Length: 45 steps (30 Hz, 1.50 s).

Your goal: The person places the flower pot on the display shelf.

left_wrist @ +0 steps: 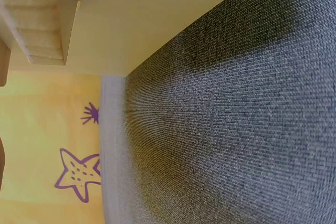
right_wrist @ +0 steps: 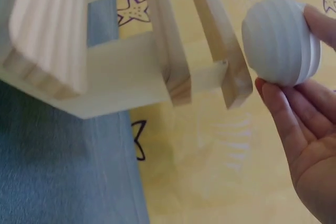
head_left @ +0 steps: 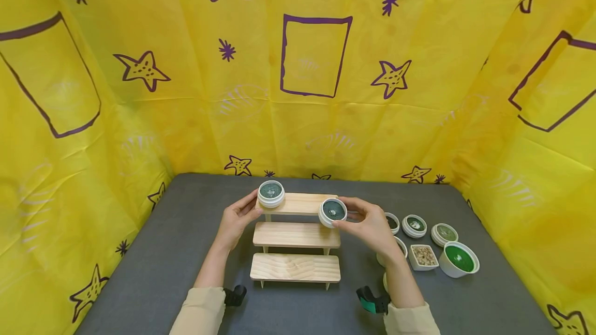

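A three-step wooden display stand stands in the middle of the table. On the left end of its top step sits a round white cup with dark green filling. My left hand grips that end of the step, thumb in front and fingers behind, right beside the cup. In the left wrist view the hand is almost wholly hidden. My right hand pinches a second white cup, also filled dark green, at the right end of the top step. In the right wrist view this ribbed cup is tilted between thumb and fingers.
Right of the stand are several small white cups, one with pale green filling, a square dish of beige bits and a larger tub of bright green. Yellow cloth hangs behind and beside the grey table.
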Tool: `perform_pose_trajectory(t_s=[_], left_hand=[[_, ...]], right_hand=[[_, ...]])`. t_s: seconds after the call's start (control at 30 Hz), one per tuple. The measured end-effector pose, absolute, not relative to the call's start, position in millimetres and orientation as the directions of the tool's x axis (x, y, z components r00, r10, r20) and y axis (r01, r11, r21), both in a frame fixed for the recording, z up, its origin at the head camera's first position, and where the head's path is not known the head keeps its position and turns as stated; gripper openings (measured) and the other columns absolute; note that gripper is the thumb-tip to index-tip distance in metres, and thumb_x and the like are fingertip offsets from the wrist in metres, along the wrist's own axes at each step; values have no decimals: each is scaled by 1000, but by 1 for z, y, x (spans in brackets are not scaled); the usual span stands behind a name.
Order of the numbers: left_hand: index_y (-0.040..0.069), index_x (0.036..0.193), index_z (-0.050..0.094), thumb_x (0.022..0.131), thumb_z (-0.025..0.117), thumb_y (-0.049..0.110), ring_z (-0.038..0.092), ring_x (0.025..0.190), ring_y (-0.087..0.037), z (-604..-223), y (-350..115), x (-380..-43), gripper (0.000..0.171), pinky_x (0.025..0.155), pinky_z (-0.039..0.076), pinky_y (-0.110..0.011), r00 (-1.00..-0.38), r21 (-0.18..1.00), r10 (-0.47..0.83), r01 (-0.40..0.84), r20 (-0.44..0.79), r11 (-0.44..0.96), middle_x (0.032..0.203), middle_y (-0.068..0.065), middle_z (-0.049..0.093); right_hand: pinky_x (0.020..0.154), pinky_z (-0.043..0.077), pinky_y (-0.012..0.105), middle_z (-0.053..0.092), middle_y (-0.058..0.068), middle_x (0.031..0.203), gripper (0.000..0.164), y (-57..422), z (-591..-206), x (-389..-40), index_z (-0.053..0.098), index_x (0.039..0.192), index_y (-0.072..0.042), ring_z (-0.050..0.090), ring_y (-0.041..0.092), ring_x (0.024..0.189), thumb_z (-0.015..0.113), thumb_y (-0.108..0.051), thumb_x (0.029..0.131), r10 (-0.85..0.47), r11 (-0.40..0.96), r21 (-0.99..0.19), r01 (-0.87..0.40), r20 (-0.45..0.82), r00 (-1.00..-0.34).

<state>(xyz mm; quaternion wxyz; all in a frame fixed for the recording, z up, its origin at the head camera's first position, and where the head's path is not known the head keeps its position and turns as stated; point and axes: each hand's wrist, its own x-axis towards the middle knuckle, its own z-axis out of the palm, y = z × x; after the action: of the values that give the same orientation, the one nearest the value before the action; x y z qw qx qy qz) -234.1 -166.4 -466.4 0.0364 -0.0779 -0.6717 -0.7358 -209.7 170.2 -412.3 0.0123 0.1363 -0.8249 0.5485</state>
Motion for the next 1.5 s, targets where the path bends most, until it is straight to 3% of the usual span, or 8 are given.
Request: perform_pose_trajectory(t_s=[0.2,0.3,0.73,1.03,1.5], left_hand=[[-7,145,42,89,67,-1,58,115,11,-468,-168,-233,62,94,52,-12,-983,979,56,169,176,-118,130,18,60],[-8,145,41,89,67,-1,57,116,11,-468,-168,-233,62,94,52,-11,-982,976,59,173,182,-134,122,27,60],[-11,144,41,89,66,-4,59,116,9,-470,-167,-235,61,93,53,-12,-976,969,58,200,210,-144,129,16,59],[-11,144,41,89,65,-5,58,115,11,-470,-166,-236,60,93,52,-11,-980,972,59,181,192,-151,120,28,62],[-11,144,40,89,64,-8,59,115,11,-470,-166,-237,60,92,53,-11,-980,970,60,180,192,-166,119,28,63]], right_hand=[[86,60,24,71,12,120,55,159,-411,-217,67,126,-19,72,25,103,87,-26,75,-163,363,-902,-234,186,-969],[85,60,25,72,13,118,54,152,-411,-220,68,125,-16,73,26,102,87,-24,75,-148,337,-912,-234,195,-970],[82,62,27,72,11,117,56,115,-405,-234,67,126,-17,74,26,100,87,-27,75,-138,314,-919,-238,204,-969],[81,62,26,73,13,114,57,100,-402,-241,68,126,-13,74,27,101,88,-24,73,-120,319,-912,-257,230,-966],[80,62,27,74,13,111,56,92,-402,-248,69,123,-10,75,26,98,88,-21,72,-109,352,-899,-259,235,-966]])
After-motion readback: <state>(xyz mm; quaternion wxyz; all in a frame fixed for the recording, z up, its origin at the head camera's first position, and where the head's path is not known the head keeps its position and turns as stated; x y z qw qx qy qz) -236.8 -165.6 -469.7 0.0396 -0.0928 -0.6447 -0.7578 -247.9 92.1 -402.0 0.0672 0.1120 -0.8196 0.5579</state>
